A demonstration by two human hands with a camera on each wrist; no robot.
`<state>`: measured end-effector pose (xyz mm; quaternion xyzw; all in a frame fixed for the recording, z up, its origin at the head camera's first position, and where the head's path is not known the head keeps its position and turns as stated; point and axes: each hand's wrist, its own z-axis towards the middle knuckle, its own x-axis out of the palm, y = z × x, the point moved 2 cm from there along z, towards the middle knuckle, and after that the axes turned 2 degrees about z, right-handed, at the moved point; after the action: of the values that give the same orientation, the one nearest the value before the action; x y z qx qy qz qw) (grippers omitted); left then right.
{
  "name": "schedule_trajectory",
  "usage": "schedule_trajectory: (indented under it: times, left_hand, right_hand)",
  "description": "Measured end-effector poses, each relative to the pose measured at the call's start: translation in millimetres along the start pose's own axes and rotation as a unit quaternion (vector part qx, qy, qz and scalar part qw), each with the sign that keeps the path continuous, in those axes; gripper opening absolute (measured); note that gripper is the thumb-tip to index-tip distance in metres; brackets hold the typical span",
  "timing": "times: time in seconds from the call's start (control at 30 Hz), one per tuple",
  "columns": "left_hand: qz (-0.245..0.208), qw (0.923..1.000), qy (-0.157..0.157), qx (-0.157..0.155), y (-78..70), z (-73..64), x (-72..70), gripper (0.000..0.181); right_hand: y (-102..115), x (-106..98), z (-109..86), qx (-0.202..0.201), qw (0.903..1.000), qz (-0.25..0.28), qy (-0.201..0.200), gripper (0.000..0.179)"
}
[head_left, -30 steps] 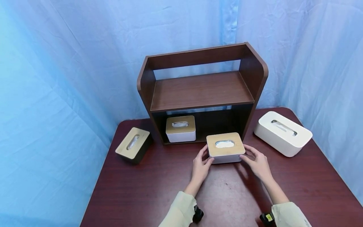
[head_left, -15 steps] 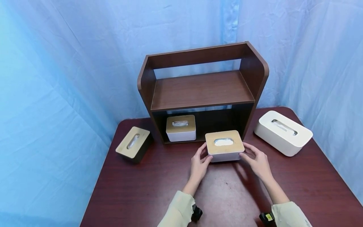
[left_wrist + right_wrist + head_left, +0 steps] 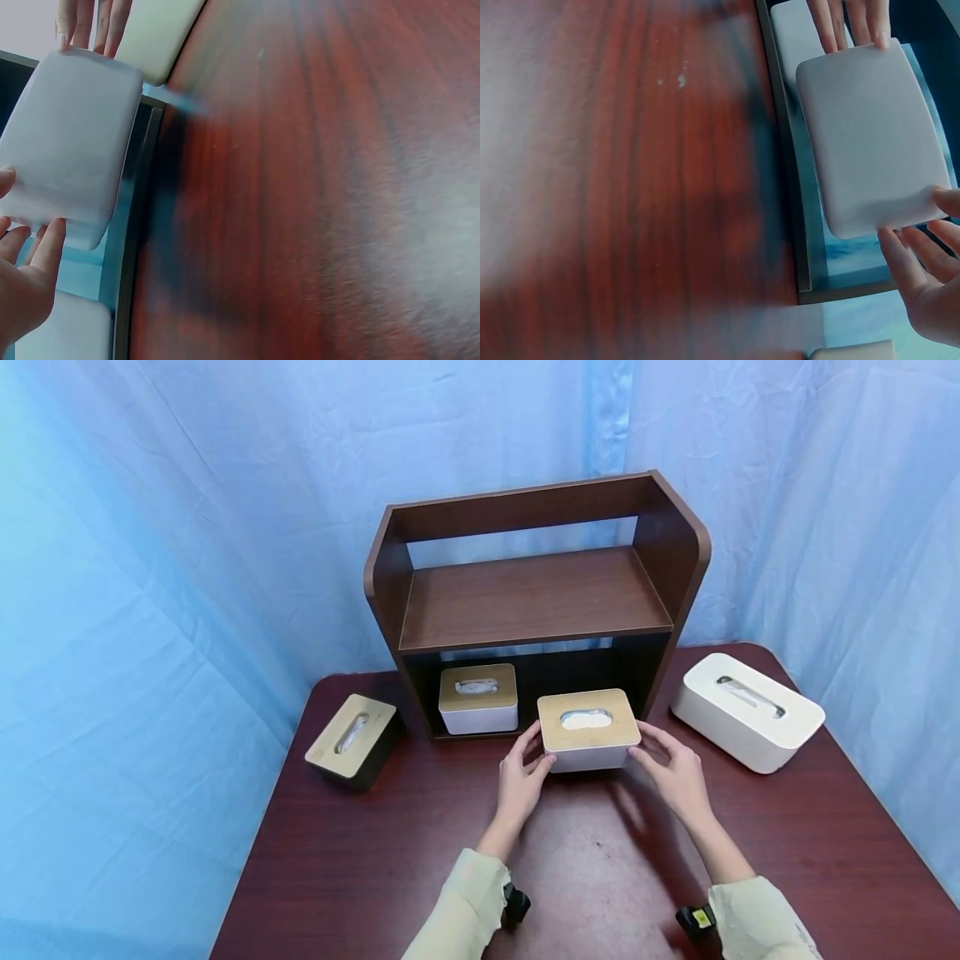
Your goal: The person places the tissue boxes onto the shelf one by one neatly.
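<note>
Between my two hands is a white tissue box (image 3: 591, 760) with a light wooden lid and tissue in its oval slot. My left hand (image 3: 519, 787) grips its left end, thumb on the near side. The right hand (image 3: 678, 782) holds the other end in the same way. In the left wrist view the box (image 3: 71, 135) hides part of the shelf's front edge, and the table shows beneath it in shadow. The right wrist view has the box (image 3: 874, 139) overlapping the shelf's lower compartment, fingers of both hands at its ends.
A dark brown two-tier shelf (image 3: 536, 602) stands at the back of the table (image 3: 360, 877). A similar tissue box (image 3: 480, 718) sits at the left in its lower compartment. A black tissue box (image 3: 356, 739) lies left of the shelf, a larger white one (image 3: 738, 731) right.
Both hands have carried the tissue box forward and slightly left toward the shelf's lower compartment, and it sits higher in the head view. The other boxes have stayed put.
</note>
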<state>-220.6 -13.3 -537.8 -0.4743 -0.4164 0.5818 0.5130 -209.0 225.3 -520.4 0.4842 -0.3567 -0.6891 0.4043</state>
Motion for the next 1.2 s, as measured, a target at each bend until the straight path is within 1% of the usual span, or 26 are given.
schedule_trajectory:
  times: [0.17,0.33,0.43,0.57,0.67,0.83,0.97,1.2]
  left_hand:
    - [0.008,0.9999,0.004,-0.011,-3.7,10.9,-3.0,0.055]
    - [0.009,0.9998,0.004,-0.017,-6.2,24.2,-4.9,0.055]
    - [0.012,0.9998,0.001,-0.014,-6.2,33.4,-4.3,0.054]
    - [0.004,0.9999,-0.004,-0.014,-6.9,45.0,-1.9,0.053]
    - [-0.004,0.9999,0.000,-0.016,-7.2,52.2,1.4,0.054]
    - [-0.007,0.9997,0.009,-0.022,-3.3,63.5,7.8,0.058]
    - [0.000,0.9996,0.010,-0.024,1.3,70.6,10.5,0.059]
    - [0.005,0.9989,0.019,-0.042,6.6,77.8,15.2,0.060]
  right_hand:
    - [7,4,7.4,-0.002,0.9999,0.000,-0.014,0.043]
    - [9,10,16.1,-0.004,0.9996,0.024,-0.016,0.042]
    - [9,14,22.8,0.012,0.9991,0.037,-0.016,0.044]
    - [11,20,32.9,0.035,0.9975,0.060,-0.007,0.047]
    - [12,23,38.9,0.045,0.9959,0.078,0.000,0.050]
    - [11,28,46.5,0.071,0.9924,0.100,0.009,0.055]
    - [7,34,51.1,0.099,0.9868,0.127,0.015,0.056]
    - [-1,36,54.6,0.114,0.9852,0.127,0.017,0.057]
